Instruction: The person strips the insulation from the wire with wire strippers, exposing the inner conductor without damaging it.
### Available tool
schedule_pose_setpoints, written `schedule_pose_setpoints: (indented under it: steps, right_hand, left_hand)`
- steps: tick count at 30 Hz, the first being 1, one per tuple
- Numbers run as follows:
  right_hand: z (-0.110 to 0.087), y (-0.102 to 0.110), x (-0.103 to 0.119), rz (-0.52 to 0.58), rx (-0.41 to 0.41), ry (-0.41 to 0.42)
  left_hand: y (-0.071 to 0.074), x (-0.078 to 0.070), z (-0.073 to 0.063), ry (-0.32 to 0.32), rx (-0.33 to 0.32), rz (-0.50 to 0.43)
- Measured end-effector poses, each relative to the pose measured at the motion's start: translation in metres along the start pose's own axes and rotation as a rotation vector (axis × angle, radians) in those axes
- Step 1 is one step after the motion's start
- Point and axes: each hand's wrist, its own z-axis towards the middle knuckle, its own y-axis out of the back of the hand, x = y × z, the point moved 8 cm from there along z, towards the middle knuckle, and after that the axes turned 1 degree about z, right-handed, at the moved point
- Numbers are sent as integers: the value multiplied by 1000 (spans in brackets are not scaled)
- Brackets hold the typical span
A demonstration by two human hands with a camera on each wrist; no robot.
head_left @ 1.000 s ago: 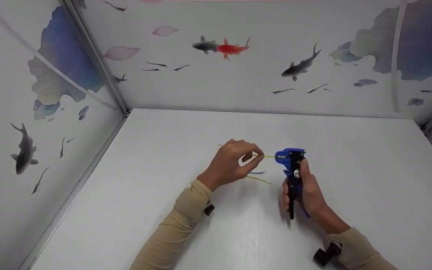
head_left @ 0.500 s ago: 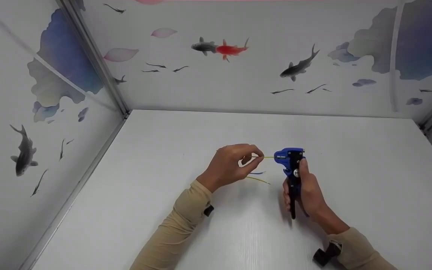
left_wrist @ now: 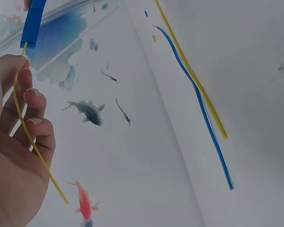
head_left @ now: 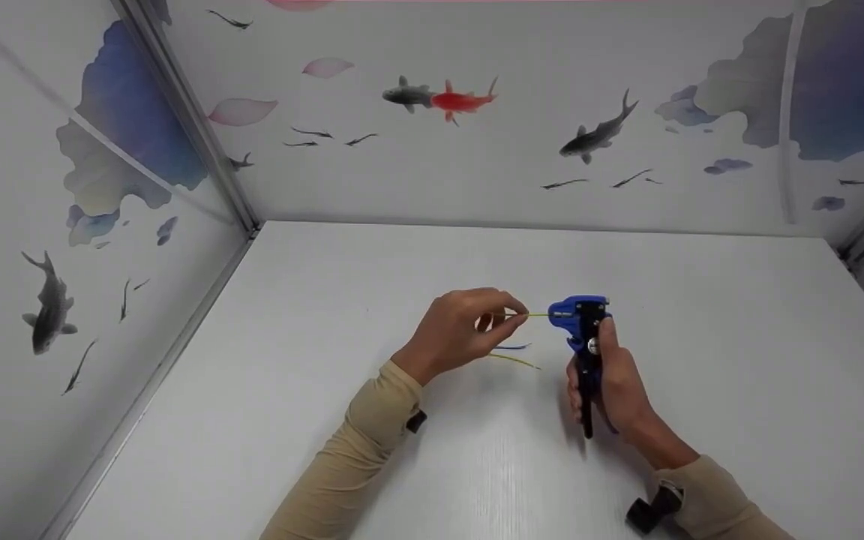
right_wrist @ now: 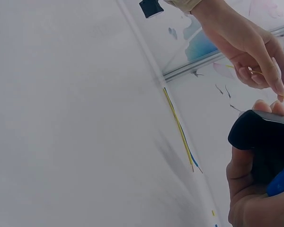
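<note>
My left hand point(head_left: 456, 330) pinches a thin yellow wire point(left_wrist: 57, 185) between thumb and index finger; the other fingers are loosely bent. The wire's tail hangs past the palm in the left wrist view. Its other end runs into the blue head of a wire stripper point(head_left: 582, 313), so that tip is hidden. My right hand point(head_left: 624, 386) grips the stripper by its black handles, thumb along the back, holding it upright above the table. In the right wrist view the tool's dark handle point(right_wrist: 260, 132) covers part of the fingers.
On the white table point(head_left: 252, 420) lie another yellow wire point(left_wrist: 199, 87) and a blue wire point(left_wrist: 212, 135), partly crossing. Bare metal shows at their ends in the right wrist view. Small yellow point(right_wrist: 213, 213) and blue bits lie near them. Fish-patterned walls point(head_left: 417, 172) bound the table.
The left hand has dropped very slightly, and the wire's tail behind it is no longer visible from the head. The stripper's handles look slightly closer together; its head has barely moved.
</note>
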Motion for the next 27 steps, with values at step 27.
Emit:
schedule_pose_setpoints:
  steps: [27]
  right_hand:
    - [4,6,-6,15,-36,-16]
  left_hand:
    - [-5,2,-1,3,40,28]
